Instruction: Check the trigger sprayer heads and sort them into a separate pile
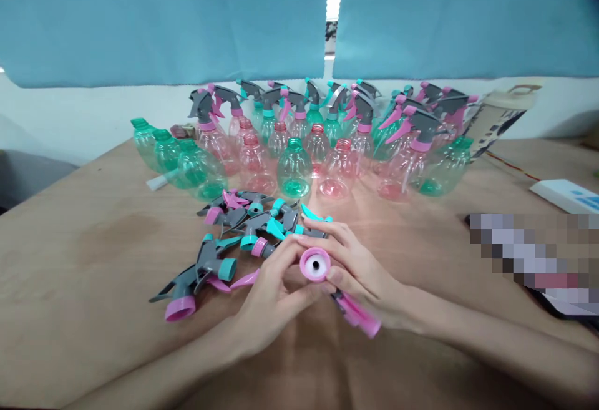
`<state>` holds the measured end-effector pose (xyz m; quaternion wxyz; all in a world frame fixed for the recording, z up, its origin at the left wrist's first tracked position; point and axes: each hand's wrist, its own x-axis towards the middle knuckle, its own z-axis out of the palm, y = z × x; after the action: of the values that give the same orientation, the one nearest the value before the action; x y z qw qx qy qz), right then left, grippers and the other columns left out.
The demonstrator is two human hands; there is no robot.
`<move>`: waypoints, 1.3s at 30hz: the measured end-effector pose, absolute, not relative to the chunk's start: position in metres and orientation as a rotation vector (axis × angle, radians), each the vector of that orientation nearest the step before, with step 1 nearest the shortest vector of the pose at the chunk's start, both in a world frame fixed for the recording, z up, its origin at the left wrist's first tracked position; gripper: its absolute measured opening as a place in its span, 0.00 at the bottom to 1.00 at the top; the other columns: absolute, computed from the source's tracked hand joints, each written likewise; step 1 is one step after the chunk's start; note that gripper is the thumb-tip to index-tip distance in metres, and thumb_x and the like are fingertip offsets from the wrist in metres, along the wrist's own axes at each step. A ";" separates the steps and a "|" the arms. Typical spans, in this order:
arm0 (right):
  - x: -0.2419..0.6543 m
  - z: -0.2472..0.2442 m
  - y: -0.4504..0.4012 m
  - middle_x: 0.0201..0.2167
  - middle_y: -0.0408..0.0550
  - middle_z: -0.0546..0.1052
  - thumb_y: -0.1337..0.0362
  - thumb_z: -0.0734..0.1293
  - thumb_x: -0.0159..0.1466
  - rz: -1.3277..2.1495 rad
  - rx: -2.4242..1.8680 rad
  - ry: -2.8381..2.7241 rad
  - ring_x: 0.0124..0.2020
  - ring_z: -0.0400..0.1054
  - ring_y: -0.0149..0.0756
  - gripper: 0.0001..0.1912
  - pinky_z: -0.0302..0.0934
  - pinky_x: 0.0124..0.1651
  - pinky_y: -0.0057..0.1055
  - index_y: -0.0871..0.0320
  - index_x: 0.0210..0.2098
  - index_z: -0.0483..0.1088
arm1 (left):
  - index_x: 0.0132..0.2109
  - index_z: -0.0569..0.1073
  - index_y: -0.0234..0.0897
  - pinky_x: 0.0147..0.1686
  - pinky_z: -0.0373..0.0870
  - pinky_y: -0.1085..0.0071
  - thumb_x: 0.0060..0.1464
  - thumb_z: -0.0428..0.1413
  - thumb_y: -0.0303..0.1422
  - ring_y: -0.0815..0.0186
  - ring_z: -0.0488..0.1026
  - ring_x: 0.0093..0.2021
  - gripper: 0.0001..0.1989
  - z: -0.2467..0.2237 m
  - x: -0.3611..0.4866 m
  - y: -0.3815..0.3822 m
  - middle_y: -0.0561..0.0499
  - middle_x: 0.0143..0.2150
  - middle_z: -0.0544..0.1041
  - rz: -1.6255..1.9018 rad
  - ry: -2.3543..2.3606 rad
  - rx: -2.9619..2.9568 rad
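Between my two hands is a grey and pink trigger sprayer head (315, 265), its pink collar turned toward me and its pink nozzle end pointing down to the right. The collar shows a white inside with a dark hole in the middle. My left hand (276, 288) closes on the collar from the left. From the right, my right hand (358, 266) wraps the sprayer head's body. Just beyond my hands lies a pile of loose grey sprayer heads (250, 226) with pink or teal collars. Two more, one with a pink collar (180, 308), rest left of my left hand.
Clear green bottles (294, 170) and pink bottles (339, 173) stand behind the pile, several without tops. Others farther back carry sprayer heads (365, 107). At right are a beige container (500, 117), a white box (566, 195) and a blurred-out dark-edged object (538, 260). A blue curtain (163, 23) hangs behind.
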<state>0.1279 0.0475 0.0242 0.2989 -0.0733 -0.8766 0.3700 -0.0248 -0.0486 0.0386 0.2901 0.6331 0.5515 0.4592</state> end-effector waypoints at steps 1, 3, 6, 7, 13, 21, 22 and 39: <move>0.128 0.027 0.050 0.60 0.49 0.61 0.54 0.54 0.68 0.981 -0.170 -2.330 0.62 0.50 0.40 0.22 0.49 0.61 0.46 0.50 0.60 0.57 | 0.42 0.69 0.39 0.42 0.69 0.66 0.53 0.59 0.35 0.62 0.70 0.42 0.10 0.039 -0.027 -0.048 0.50 0.41 0.72 1.247 1.500 1.723; 0.130 0.038 0.057 0.56 0.49 0.67 0.57 0.60 0.66 0.988 -0.138 -2.320 0.57 0.59 0.39 0.21 0.57 0.57 0.42 0.51 0.57 0.60 | 0.39 0.68 0.38 0.40 0.68 0.66 0.52 0.59 0.34 0.62 0.70 0.41 0.09 0.040 -0.031 -0.048 0.49 0.40 0.72 1.288 1.540 1.812; 0.135 0.066 0.066 0.41 0.45 0.77 0.61 0.65 0.63 0.960 -0.137 -2.352 0.42 0.71 0.35 0.13 0.65 0.43 0.32 0.54 0.47 0.69 | 0.38 0.68 0.38 0.35 0.67 0.68 0.53 0.58 0.31 0.64 0.70 0.36 0.07 0.038 -0.037 -0.046 0.50 0.36 0.73 1.312 1.538 1.962; 0.137 0.076 0.068 0.38 0.43 0.78 0.62 0.65 0.63 0.930 -0.157 -2.384 0.38 0.72 0.33 0.09 0.65 0.40 0.31 0.54 0.42 0.71 | 0.39 0.68 0.38 0.34 0.66 0.69 0.53 0.58 0.31 0.65 0.69 0.35 0.07 0.037 -0.038 -0.046 0.50 0.35 0.73 1.300 1.532 2.007; 0.139 0.111 0.070 0.27 0.38 0.74 0.64 0.65 0.63 0.686 -0.208 -2.631 0.27 0.67 0.28 0.05 0.59 0.29 0.27 0.55 0.30 0.70 | 0.46 0.70 0.41 0.36 0.67 0.69 0.56 0.56 0.33 0.65 0.70 0.38 0.10 0.037 -0.042 -0.046 0.49 0.39 0.73 1.173 1.608 2.169; 0.136 0.105 0.060 0.30 0.39 0.69 0.70 0.64 0.63 0.673 -0.192 -2.775 0.29 0.63 0.27 0.06 0.54 0.26 0.25 0.55 0.30 0.65 | 0.49 0.73 0.45 0.36 0.69 0.70 0.56 0.55 0.34 0.64 0.69 0.38 0.13 0.043 -0.048 -0.048 0.49 0.39 0.70 1.121 1.680 2.280; 0.136 0.104 0.060 0.31 0.39 0.69 0.72 0.64 0.62 0.680 -0.172 -2.787 0.30 0.63 0.27 0.06 0.54 0.27 0.25 0.55 0.31 0.65 | 0.47 0.74 0.45 0.37 0.69 0.69 0.56 0.55 0.33 0.64 0.69 0.39 0.11 0.042 -0.048 -0.048 0.49 0.40 0.70 1.090 1.668 2.281; 0.132 0.101 0.057 0.34 0.42 0.65 0.69 0.63 0.61 0.773 -0.318 -2.704 0.29 0.60 0.27 0.10 0.55 0.26 0.25 0.55 0.31 0.55 | 0.41 0.74 0.41 0.31 0.70 0.73 0.55 0.56 0.29 0.64 0.70 0.40 0.06 0.038 -0.046 -0.046 0.49 0.42 0.67 1.022 1.548 2.047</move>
<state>0.1316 0.0570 0.1005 0.1551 -0.1111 -0.9438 0.2699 -0.0464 -0.0460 0.0376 0.1886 0.7276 0.5504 0.3633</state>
